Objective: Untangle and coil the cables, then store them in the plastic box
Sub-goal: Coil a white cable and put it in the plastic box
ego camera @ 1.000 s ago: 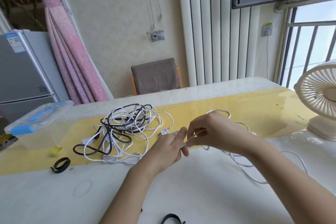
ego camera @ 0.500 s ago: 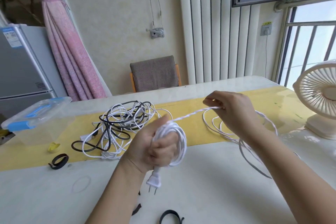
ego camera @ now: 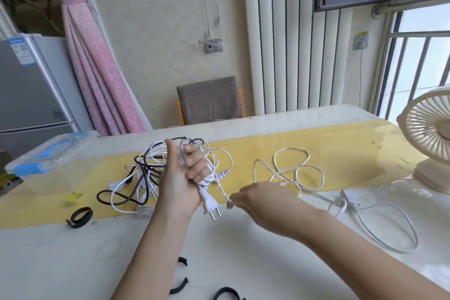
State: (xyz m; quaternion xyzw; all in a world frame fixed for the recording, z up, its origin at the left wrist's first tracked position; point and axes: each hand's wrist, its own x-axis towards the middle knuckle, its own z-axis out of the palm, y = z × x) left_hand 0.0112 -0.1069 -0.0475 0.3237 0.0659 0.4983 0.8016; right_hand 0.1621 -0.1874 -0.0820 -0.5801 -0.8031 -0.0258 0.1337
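Note:
My left hand (ego camera: 181, 175) is raised above the table, palm toward me, and grips a white cable wound round its fingers; the cable's two-pin plug (ego camera: 210, 203) hangs below the palm. My right hand (ego camera: 253, 196) pinches the same white cable (ego camera: 297, 170) just right of the plug, and its loose loops trail right across the yellow runner. Behind my left hand lies a tangled heap of white and black cables (ego camera: 143, 170). The clear plastic box with a blue-handled lid (ego camera: 52, 153) stands at the far left of the table.
Black hook-and-loop straps lie on the white table: one left (ego camera: 79, 217), others near the front edge (ego camera: 180, 285). A white adapter with its cord (ego camera: 350, 201) lies right. A cream desk fan (ego camera: 431, 139) stands far right. A chair (ego camera: 209, 100) is behind the table.
My left hand has turned palm toward me and risen in front of the heap. My right hand has dropped from above the runner to low beside the plug, still pinching the cable.

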